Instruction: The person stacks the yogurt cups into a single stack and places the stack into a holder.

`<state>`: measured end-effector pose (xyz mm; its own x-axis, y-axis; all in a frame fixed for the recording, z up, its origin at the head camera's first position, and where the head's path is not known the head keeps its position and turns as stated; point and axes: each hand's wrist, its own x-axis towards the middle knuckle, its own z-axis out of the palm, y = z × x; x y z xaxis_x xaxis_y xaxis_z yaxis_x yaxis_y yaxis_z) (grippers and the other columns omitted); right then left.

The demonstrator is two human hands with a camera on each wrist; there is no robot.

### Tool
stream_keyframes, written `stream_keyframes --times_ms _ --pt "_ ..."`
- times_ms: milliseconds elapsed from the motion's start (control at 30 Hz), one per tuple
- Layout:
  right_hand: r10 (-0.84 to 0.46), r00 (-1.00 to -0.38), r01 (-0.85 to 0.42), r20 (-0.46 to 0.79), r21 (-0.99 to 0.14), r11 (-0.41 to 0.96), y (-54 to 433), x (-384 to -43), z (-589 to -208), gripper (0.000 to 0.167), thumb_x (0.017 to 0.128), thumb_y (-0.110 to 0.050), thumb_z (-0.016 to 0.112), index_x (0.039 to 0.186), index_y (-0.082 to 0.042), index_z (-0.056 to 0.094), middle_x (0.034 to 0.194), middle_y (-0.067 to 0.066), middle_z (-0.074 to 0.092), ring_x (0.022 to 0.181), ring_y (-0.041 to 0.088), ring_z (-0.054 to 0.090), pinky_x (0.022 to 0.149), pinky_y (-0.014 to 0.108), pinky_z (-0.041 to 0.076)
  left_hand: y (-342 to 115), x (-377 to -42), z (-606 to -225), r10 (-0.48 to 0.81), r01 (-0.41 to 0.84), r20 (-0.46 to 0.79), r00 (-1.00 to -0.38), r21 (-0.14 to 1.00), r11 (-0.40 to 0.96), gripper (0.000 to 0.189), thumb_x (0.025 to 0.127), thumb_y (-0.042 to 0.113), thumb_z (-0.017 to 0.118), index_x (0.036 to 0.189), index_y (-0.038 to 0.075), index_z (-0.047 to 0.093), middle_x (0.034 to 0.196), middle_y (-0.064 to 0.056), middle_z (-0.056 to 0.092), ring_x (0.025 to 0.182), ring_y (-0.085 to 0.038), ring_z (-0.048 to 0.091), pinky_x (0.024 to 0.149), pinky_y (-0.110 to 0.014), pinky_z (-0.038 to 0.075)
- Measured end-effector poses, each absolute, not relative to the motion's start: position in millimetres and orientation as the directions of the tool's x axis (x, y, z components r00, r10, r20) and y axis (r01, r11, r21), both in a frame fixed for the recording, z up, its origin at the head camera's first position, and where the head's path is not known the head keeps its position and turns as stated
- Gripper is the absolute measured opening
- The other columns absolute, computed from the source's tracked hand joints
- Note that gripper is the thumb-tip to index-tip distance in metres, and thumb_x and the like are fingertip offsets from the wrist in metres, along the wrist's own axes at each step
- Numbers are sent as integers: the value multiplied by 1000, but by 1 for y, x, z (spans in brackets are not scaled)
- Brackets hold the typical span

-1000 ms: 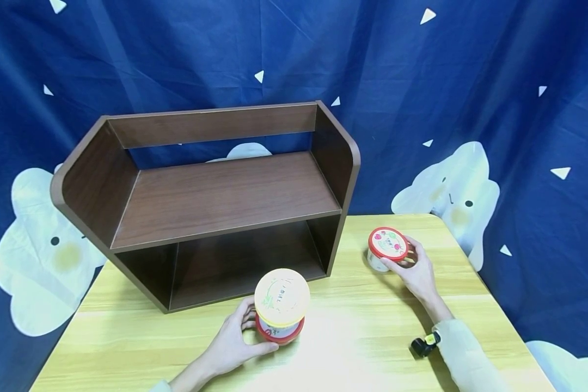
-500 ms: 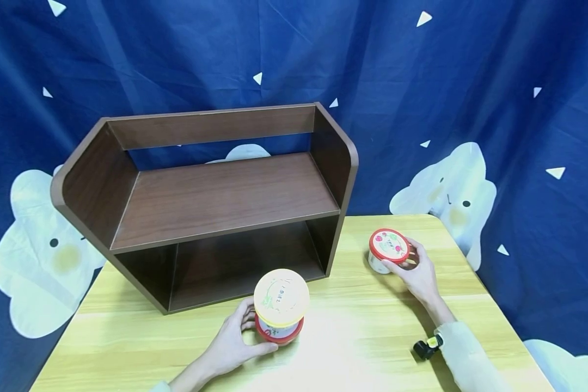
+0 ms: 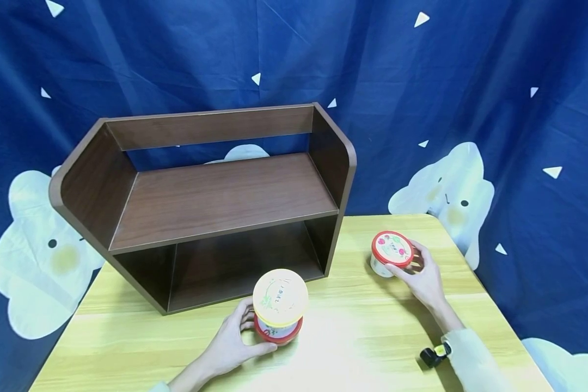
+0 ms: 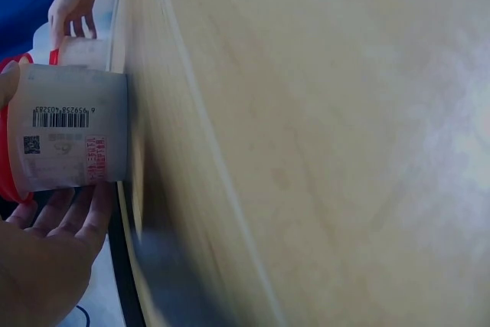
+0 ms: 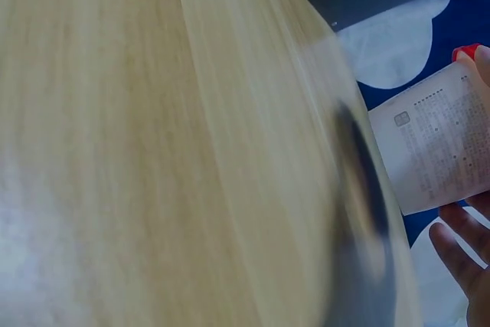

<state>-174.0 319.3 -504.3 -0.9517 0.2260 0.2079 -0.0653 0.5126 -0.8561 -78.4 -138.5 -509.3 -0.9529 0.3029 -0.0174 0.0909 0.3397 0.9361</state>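
Near the front middle of the table, a tub with a yellow lid (image 3: 280, 298) is stacked on a tub with a red lid (image 4: 69, 93). My left hand (image 3: 229, 344) grips the lower tub, fingers on its far left side and thumb along the front. Its barcode side shows in the left wrist view. Further right and back, another red-lidded tub (image 3: 392, 249), with berries printed on the lid, is held between thumb and fingers of my right hand (image 3: 428, 280). Printed text covers this white tub's side (image 5: 440, 143) in the right wrist view, close over the table.
A dark brown two-tier shelf (image 3: 225, 198) stands at the back left, behind the stacked tubs. The light wooden table (image 3: 353, 337) extends rightward to its edge beyond my right hand. A blue curtain (image 3: 397, 71) with clouds hangs behind.
My right hand and its red-lidded tub have shifted slightly nearer and to the right. The left hand and the stacked tubs keep their place. The head view has turned a little.
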Motion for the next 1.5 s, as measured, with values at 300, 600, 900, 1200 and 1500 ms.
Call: stream_keyframes --times_ms 300,600,900,1200,1500 --pt "210 -945 -98 252 -828 553 319 -164 -497 84 82 -17 91 153 -6 47 130 10 62 97 -13 57 84 9 56 -139 -79 -510 312 108 -3 -950 936 336 86 74 29 98 144 18 48 133 -7 69 120 -4 63 104 -21 57" --pt "185 -945 -129 270 -828 546 315 -157 -486 85 81 -14 92 154 -6 47 134 11 66 103 -16 54 87 3 50 -139 -79 -510 315 111 1 -949 936 333 86 74 29 98 143 19 48 133 -7 69 120 -4 63 104 -21 57" --pt "165 -928 -189 333 -805 562 312 -153 -482 86 78 -11 93 152 -6 50 121 -23 60 103 -13 57 87 2 50 -139 -79 -509 307 89 -20 -951 937 337 87 73 29 98 144 17 48 133 -7 69 119 -6 63 105 -21 57" --pt "120 -910 -280 396 -803 526 303 -148 -470 88 73 -4 94 150 -7 53 119 -31 61 104 -10 60 87 4 51 -140 -79 -509 316 103 -11 -949 934 342 89 74 29 98 145 14 46 133 -7 68 117 -8 64 105 -21 57" --pt "89 -899 -328 429 -793 513 293 -144 -462 88 70 1 94 148 -4 54 120 -34 62 104 -12 62 88 4 50 -140 -79 -509 321 103 -13 -947 934 343 89 75 29 97 146 15 45 135 -8 68 118 -9 64 106 -22 57"
